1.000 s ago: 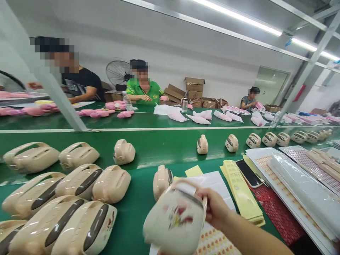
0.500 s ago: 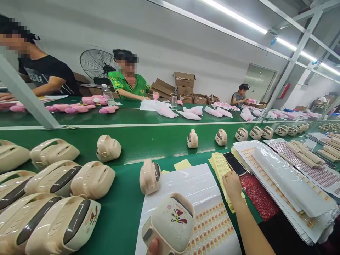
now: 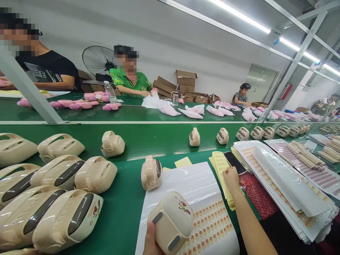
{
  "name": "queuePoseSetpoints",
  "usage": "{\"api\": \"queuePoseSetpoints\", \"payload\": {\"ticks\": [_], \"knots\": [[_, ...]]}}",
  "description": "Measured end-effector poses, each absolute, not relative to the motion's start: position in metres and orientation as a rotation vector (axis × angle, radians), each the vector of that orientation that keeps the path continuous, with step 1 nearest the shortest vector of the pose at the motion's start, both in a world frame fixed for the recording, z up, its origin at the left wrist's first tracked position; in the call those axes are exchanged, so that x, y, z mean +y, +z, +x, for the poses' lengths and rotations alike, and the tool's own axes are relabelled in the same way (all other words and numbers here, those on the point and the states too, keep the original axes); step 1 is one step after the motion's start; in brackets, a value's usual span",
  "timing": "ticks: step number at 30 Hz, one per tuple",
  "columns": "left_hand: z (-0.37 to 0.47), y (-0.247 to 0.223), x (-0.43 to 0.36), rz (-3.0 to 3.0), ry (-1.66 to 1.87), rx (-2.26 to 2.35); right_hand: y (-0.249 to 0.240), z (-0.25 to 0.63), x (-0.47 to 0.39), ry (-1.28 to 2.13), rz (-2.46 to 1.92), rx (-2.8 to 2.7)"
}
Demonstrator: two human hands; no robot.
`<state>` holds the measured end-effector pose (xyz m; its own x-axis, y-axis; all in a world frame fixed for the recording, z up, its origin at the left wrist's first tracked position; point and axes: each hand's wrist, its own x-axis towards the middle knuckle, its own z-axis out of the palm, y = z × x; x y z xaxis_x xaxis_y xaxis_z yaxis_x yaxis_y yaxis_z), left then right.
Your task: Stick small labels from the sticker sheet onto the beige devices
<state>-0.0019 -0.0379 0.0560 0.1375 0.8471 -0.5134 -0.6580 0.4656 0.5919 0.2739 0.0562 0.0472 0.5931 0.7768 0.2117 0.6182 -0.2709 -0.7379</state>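
Observation:
My left hand (image 3: 151, 241) is closed around a beige portable speaker (image 3: 171, 226) with rounded corners. The speaker is tilted; two grey oval pads show on its underside, and a red cartoon figure is on its front. Below it lies a white sheet of stickers (image 3: 209, 226) with rows of small orange and red prints. My right hand (image 3: 230, 177) has its fingers curled at the edge of a stack of yellow label sheets (image 3: 220, 164), pinching there; the fingertips are partly hidden. A second speaker (image 3: 151, 173) stands upright on the white sheet's far left corner.
Several beige speakers (image 3: 66, 219) crowd the left side, and more stand along the green belt (image 3: 156, 138). A phone (image 3: 235, 163), red bubble wrap (image 3: 257, 194) and plastic-covered sticker sheets (image 3: 287, 184) lie at right. Co-workers sit across the line by pink items (image 3: 167, 108).
My left hand has rotated the speaker, turning its front away and bringing its underside into view. My right hand stays by the yellow sheets. The view has shifted slightly.

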Motion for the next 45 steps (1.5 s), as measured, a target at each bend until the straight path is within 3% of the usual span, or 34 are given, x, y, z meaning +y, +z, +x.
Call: {"api": "queuePoseSetpoints", "payload": {"ticks": [9,19,32,40,45], "knots": [[0.004,0.076,-0.021,0.535,1.247,1.031,0.081,0.266,0.04,0.678,-1.686,-1.048],[0.015,0.084,-0.005,0.641,1.254,1.112,0.117,0.148,-0.007,1.28,-1.184,-1.149],[0.01,0.084,-0.009,0.658,1.254,1.053,0.108,0.135,-0.011,1.034,-1.302,-1.331],[0.007,0.082,-0.01,0.639,1.249,1.012,0.092,0.125,-0.021,0.453,-1.097,-1.613],[0.01,0.072,-0.008,0.537,1.265,0.995,0.095,0.153,-0.012,0.572,-1.062,-1.34]]}}
